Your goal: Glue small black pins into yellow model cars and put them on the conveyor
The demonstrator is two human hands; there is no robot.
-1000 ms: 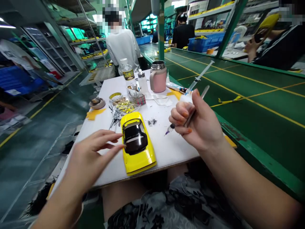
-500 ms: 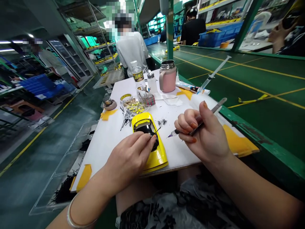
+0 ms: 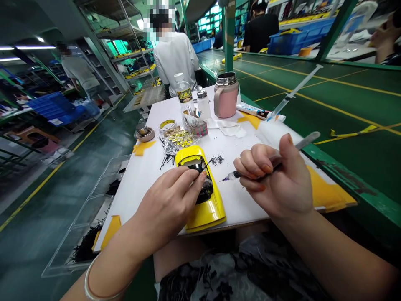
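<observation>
L hand point(image 3: 171, 205) is pinched shut, thumb and fingertips on a thin black metal pin point(image 3: 203, 166), tips right over the dark window opening of a glossy yellow model car body point(image 3: 213, 209). Car sits mid-width, close to near edge of the white-topped table point(image 3: 134, 213), long axis running far-to-near, near end leaning slightly R. L hand is the nearer one, overlapping car from its L side. R hand point(image 3: 275, 179) sits off to car's R, not touching it, fingers curled closed round a slim steel-handled tool point(image 3: 308, 140) and a small syringe w/ fine purple tip point(image 3: 228, 177), tip aimed L toward car. Loose black pins point(image 3: 167, 161) lie just past car's far L corner, fine black specks point(image 3: 217, 159) just past its far R side. Pink insulated mug point(image 3: 225, 100) stands near far edge.
</observation>
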